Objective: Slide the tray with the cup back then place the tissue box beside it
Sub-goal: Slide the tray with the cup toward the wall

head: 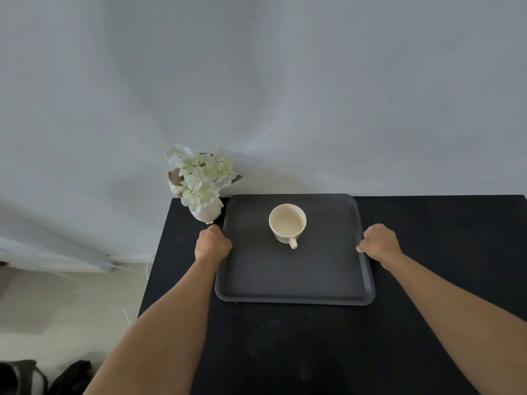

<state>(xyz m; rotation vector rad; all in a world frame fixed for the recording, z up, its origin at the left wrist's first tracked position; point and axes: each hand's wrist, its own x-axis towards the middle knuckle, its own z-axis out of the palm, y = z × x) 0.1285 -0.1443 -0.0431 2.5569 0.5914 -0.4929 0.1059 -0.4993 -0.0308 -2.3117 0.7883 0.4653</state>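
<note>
the dark grey rectangular plastic tray (293, 277) is lying at the black bench's (313, 352) far edge, carrying a cream ceramic cup (287, 223). the left hand (212, 243) and right hand (379, 243) are gripping its side rims, each grip closed. a white flower vase (204, 186) is crowding the left hand.

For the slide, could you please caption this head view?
Both hands, left hand and right hand, grip the tray holding a cup.

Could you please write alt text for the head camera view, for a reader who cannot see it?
A person's left hand and right hand grip the side edges of a dark tray on a black table, its far edge at the wall. A cream cup stands on the tray; a white vase of flowers sits left of it.
</note>
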